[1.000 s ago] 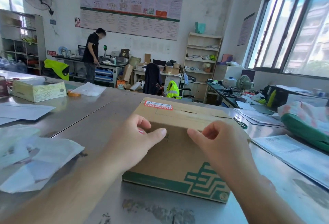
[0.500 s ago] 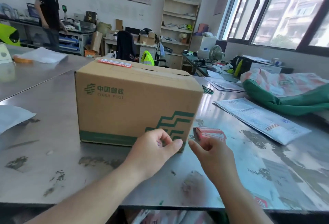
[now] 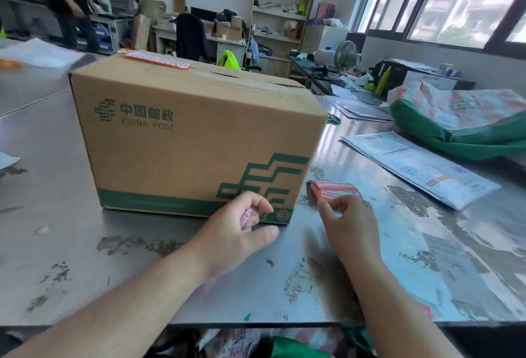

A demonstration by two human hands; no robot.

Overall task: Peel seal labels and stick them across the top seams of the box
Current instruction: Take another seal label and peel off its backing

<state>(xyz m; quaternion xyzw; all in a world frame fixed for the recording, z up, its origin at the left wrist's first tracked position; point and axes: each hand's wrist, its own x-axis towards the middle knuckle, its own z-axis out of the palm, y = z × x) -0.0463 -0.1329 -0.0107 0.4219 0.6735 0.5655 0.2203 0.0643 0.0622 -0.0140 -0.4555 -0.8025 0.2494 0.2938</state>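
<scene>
Labels, a small red stack, lie flat on the steel surface right of centre, long axis running left to right, just beyond the right hand, whose curled fingers touch the near edge, nothing gripped yet. Left hand, farther off, pinches a pale scrap. Cardboard box stands centre frame, one red seal already across its top seam.

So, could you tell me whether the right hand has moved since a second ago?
Yes. The right hand was up at the box's top edge; now it is down at the table, beside the box's lower right corner, at the red labels.
</scene>
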